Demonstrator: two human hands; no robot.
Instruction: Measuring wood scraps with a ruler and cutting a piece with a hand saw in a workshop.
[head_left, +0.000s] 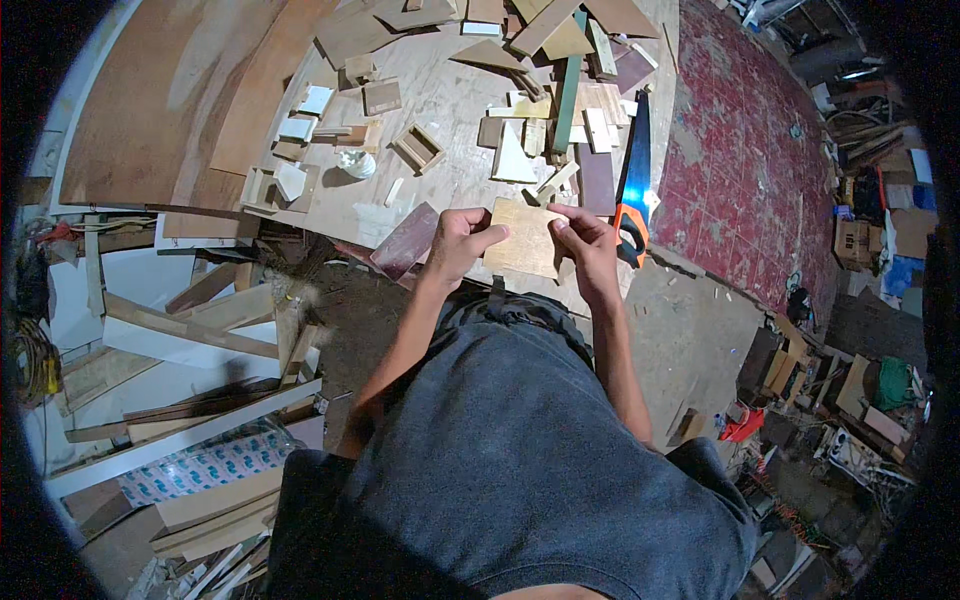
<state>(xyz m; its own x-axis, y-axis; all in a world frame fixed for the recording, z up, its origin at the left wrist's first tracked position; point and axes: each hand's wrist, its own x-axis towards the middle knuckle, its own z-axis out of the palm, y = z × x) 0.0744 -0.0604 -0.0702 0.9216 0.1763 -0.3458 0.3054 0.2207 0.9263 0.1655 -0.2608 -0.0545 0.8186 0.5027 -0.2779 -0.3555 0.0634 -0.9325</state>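
Between my two hands, at the near edge of the work table [345, 215], is a flat, roughly square piece of light wood [524, 240]. My left hand [465, 243] pinches its left edge, thumb on the upper face. On the opposite edge my right hand [588, 247] grips it the same way, thumb and fingers closed. Just right of that hand lies a handsaw [633, 185] with a blue blade and an orange and black handle. A reddish-brown board [405, 241] sits left of my left hand, reaching over the table's edge.
Wood offcuts crowd the table's far side, with a long green strip [569, 95] among them. A small open wooden frame [418, 149] and a white crumpled thing [356, 163] lie left of centre. Planks [190, 330] fill the floor at left; a worn red surface [740, 150] stretches right.
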